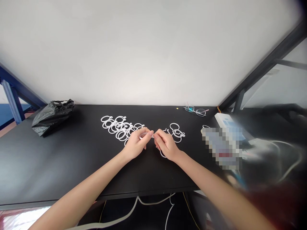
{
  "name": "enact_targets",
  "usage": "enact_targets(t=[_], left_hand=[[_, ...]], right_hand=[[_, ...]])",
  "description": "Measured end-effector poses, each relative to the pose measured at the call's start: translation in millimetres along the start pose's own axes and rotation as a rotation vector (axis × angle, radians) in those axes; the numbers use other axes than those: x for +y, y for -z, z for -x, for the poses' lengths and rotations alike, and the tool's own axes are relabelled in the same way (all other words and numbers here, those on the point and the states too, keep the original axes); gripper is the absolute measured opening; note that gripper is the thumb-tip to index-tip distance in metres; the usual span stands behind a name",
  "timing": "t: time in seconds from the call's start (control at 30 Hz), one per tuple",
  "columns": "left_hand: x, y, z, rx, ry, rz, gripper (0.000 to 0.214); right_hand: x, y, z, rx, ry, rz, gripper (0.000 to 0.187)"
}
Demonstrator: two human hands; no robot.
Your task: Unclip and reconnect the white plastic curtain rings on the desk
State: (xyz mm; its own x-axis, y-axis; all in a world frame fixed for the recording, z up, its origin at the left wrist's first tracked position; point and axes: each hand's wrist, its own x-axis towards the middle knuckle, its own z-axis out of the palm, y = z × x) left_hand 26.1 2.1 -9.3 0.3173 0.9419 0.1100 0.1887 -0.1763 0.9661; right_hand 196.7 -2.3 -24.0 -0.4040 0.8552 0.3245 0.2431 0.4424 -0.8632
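Observation:
Over the middle of the black table, my left hand (133, 145) is closed in a pinch on a white plastic ring (143, 135), most of it hidden by the fingers. My right hand (168, 147) pinches at the right side of the same ring, its fingertips close to the left thumb. Behind my left hand lies a loose heap of white rings (119, 125), each with a small knob or eyelet. A smaller group of rings (177, 131) lies behind my right hand. Part of one more ring (162, 154) shows below the right hand; I cannot tell if it is held.
A crumpled black plastic bag (53, 116) rests at the back left. Eyeglasses (195, 110) lie near the white wall, with a white box (229, 126) and a blurred-out flat object (222, 148) to the right. A white cable (124, 216) runs below the table edge.

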Motion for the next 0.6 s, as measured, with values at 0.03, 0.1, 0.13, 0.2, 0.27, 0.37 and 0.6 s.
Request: enact_targets(t=[0.03,0.1,0.13,0.2,0.27,0.37,0.6], left_hand=[[0.0,0.1,-0.1,-0.002,-0.002,0.000,0.039],[0.1,0.2,-0.2,-0.007,-0.004,0.001,0.039],[0.1,0.2,-0.2,-0.011,-0.004,0.003,0.038],[0.0,0.1,-0.1,-0.014,-0.003,0.012,0.038],[0.0,-0.1,0.2,-0.014,0.002,0.036,0.037],[0.6,-0.1,0.6,-0.015,0.004,0.068,0.037],[2.0,2.2,0.8,-0.023,-0.025,0.028,0.036]], right_hand=[[0.0,0.0,0.1,0.000,0.001,-0.002,0.036],[-0.1,0.3,0.3,-0.003,0.007,0.000,0.035],[-0.1,0.5,0.4,-0.006,0.010,0.003,0.035],[0.0,1.0,0.4,-0.010,0.012,0.014,0.035],[0.3,1.4,0.3,-0.011,0.008,0.032,0.035],[0.2,2.1,-0.2,-0.008,0.008,0.058,0.036],[-3.2,3.2,-0.4,0.037,0.040,0.099,0.036]])
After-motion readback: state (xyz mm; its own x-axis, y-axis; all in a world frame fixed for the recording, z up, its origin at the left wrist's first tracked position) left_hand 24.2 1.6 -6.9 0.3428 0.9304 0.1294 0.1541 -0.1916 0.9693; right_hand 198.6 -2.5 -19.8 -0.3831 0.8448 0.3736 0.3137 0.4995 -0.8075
